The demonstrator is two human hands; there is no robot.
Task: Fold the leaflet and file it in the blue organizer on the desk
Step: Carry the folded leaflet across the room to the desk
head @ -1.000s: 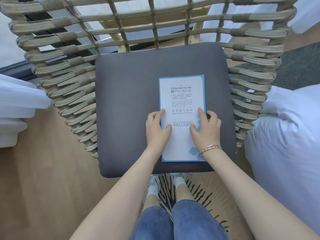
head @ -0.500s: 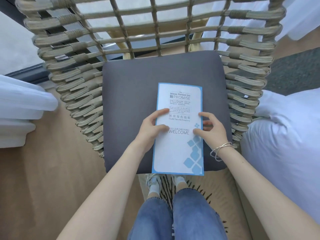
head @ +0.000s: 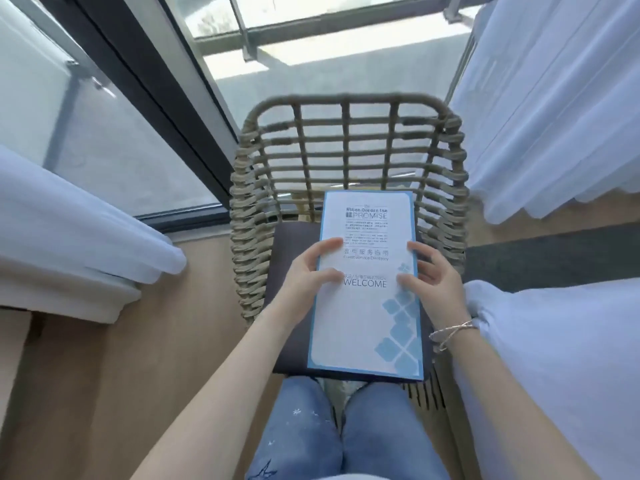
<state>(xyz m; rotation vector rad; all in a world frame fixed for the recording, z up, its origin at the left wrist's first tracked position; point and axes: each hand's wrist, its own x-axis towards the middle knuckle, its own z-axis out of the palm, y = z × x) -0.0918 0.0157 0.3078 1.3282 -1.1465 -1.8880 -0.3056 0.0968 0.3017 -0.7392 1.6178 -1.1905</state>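
Blue-bordered leaflet [head: 367, 299] sits folded between my hands, above the chair cushion [head: 294, 306]; left hand [head: 304, 282] and right hand [head: 433, 282] pinch its side edges. I'd grip firmly, keep the crease shut and carry it flat; organizer unseen.

A wicker chair [head: 346, 161] with a dark cushion [head: 287, 244] stands on a wood floor [head: 121, 375] before a tall window [head: 277, 46], daylight coming through. White curtains [head: 554, 98] hang left and right. A white bed [head: 571, 358] lies near right, a dark rug [head: 554, 258] beyond it.
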